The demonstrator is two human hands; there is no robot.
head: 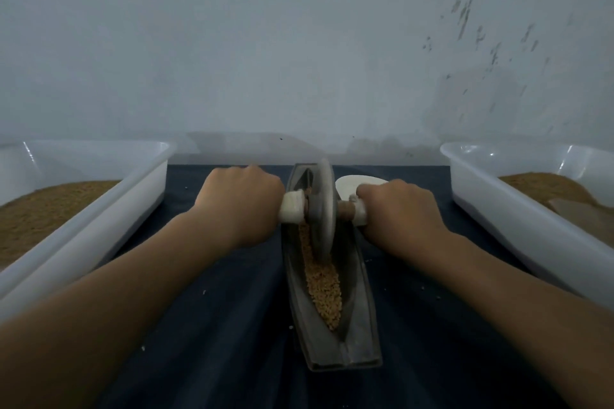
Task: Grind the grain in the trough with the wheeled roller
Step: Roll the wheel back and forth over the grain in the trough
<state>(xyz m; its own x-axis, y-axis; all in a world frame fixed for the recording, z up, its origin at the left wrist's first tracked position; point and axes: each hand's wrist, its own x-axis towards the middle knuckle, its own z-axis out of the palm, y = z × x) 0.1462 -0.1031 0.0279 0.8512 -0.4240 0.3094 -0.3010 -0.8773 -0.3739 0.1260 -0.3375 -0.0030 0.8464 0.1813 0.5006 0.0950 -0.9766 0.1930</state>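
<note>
Fingers (369, 191) tight around both roller handles (292, 210).

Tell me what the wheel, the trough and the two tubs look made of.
Wheel: probably stone or cast metal, matte grey. Trough: seemingly dark sheet metal, seam at near end. Left tub, right tub: white plastic, glossy glints.

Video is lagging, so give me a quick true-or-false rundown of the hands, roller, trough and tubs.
1. The left hand and right hand each grip a handle of the roller. True.
2. The roller stands at the near end of the trough. False: it stands towards the far end, with grain lying nearer.
3. The left tub and right tub both hold brown material. True.
4. The trough rests on bare wood. False: it rests on a dark blue cloth.
</note>
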